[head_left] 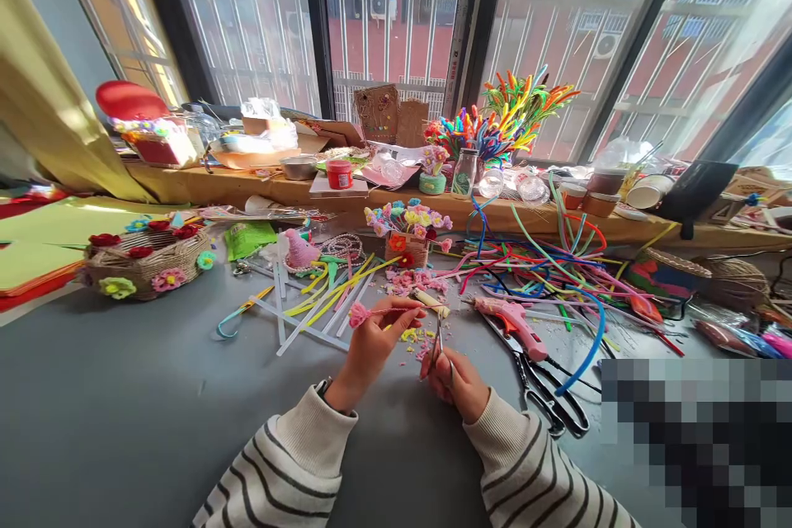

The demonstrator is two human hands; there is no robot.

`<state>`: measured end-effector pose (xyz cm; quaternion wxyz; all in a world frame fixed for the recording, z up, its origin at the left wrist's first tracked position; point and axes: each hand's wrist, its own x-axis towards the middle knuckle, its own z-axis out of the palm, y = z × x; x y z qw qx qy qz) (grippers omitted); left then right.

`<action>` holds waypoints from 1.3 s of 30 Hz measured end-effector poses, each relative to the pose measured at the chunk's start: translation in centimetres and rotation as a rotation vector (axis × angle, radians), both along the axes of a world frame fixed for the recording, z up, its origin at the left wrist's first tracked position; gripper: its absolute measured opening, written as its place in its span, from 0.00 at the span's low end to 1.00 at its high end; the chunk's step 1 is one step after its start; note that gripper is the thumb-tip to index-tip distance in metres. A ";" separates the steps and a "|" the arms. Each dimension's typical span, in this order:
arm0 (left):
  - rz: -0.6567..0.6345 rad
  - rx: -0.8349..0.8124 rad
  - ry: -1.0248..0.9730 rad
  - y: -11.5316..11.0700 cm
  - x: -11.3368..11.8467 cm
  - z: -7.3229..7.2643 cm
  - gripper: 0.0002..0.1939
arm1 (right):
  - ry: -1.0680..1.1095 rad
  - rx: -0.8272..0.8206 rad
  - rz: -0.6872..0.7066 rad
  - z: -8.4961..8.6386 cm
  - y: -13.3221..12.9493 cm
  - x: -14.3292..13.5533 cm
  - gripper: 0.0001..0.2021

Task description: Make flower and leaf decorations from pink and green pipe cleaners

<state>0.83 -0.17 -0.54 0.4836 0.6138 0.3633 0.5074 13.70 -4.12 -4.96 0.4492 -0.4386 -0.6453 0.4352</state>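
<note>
Between its thumb and fingers, my left hand (379, 342) pinches a thin pink stem with a fluffy pink flower (358, 314) at its left end. My right hand (454, 379) is closed on small scissors (439, 338), whose blades point up near the stem's right end. Whether the blades touch the stem is too small to tell. Yellow and pink fluff scraps (416, 338) lie on the grey table (260, 421) just beyond my hands. Behind them stands a small pot of pastel flowers (407, 249).
Right of my hands lie a pink glue gun (516, 326) and large black-handled scissors (550, 396). Many coloured pipe cleaners (525, 264) spread behind. Glue sticks (281, 322) lie left, beyond them a rope basket (148, 268). A crowded sill (260, 186) runs along the back.
</note>
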 end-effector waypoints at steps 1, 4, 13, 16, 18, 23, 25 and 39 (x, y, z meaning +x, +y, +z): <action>0.012 0.048 0.031 -0.1 0.0 0.0 0.08 | 0.037 -0.010 0.021 0.0 0.0 -0.1 0.27; 0.051 0.229 0.159 -0.4 0.1 -0.2 0.07 | 0.112 -0.025 0.067 -0.1 0.0 -0.1 0.26; 0.023 0.481 0.365 -0.9 0.1 -0.8 0.07 | 0.057 -0.013 0.031 -0.2 0.0 0.0 0.25; 0.012 0.473 0.384 -0.8 0.1 -0.8 0.08 | -0.027 0.005 -0.037 -0.2 0.2 0.2 0.23; 0.016 0.443 0.373 -0.7 0.2 -0.8 0.08 | -0.071 0.020 -0.081 -0.4 0.3 0.4 0.22; -0.013 0.183 0.208 -0.3 0.2 -0.6 0.10 | -0.149 0.039 -0.139 -0.3 0.4 0.4 0.20; -0.078 0.039 0.113 -0.1 0.1 -0.4 0.11 | -0.176 0.030 -0.131 -0.1 0.3 0.3 0.20; -0.404 -0.174 0.151 0.2 0.1 -0.2 0.11 | -0.236 0.104 -0.093 0.1 0.0 0.1 0.20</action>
